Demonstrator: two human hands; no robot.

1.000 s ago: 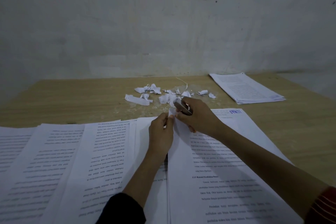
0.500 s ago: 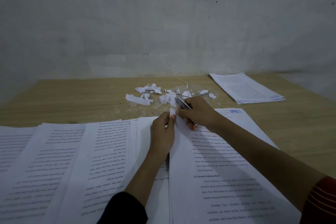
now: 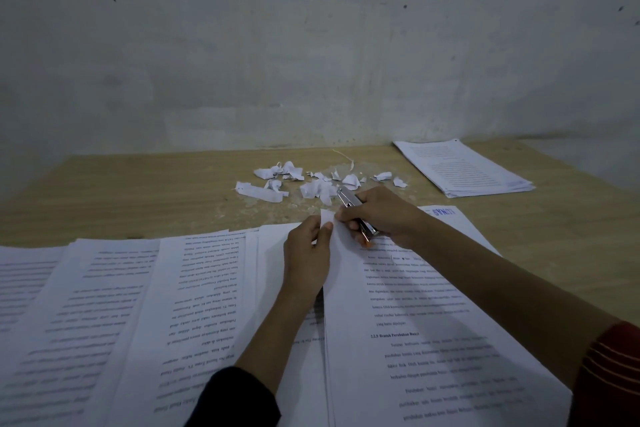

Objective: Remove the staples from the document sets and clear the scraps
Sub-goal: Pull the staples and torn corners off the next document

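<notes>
Corner strip [image 3: 327, 216] of near document set [image 3: 415, 305] stands higher than a second ago, likely tearing free; left hand [image 3: 306, 253] pinches it; right hand [image 3: 384, 215] grips staple remover [image 3: 349, 201]; scraps [image 3: 315, 189] far on worktop [image 3: 138, 194].

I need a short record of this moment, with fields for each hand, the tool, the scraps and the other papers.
left hand: pinches the paper corner
right hand: grips the metal tool, beside that corner
scraps: torn white bits piled on the table beyond the hands
printed sheets: spread along the near edge
far stack: neat pile, far right of the table
</notes>
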